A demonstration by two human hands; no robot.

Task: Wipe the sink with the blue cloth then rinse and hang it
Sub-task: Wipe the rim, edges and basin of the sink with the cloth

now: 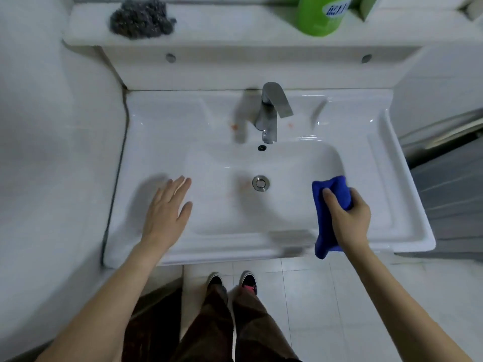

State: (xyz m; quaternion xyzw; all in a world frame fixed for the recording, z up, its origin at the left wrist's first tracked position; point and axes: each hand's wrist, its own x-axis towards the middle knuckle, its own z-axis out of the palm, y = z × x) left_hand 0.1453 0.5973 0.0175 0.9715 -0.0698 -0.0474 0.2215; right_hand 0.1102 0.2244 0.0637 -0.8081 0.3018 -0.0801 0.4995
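A white ceramic sink [162, 121] fills the middle of the view, with a metal drain [260, 182] in its basin and a grey faucet [271, 111] at the back. Faint orange stains mark the deck beside the faucet and the basin near the drain. My right hand [347, 218] grips a folded blue cloth [326, 205] above the basin's right edge; one end of the cloth hangs down past the sink's front rim. My left hand [167, 210] hovers flat over the left rim, fingers spread and holding nothing.
On the shelf behind the sink lie a grey steel scouring pad [141, 18] and a green bottle [324, 14]. A white wall runs along the left. White floor tiles and my shoes [232, 280] show below the sink's front edge.
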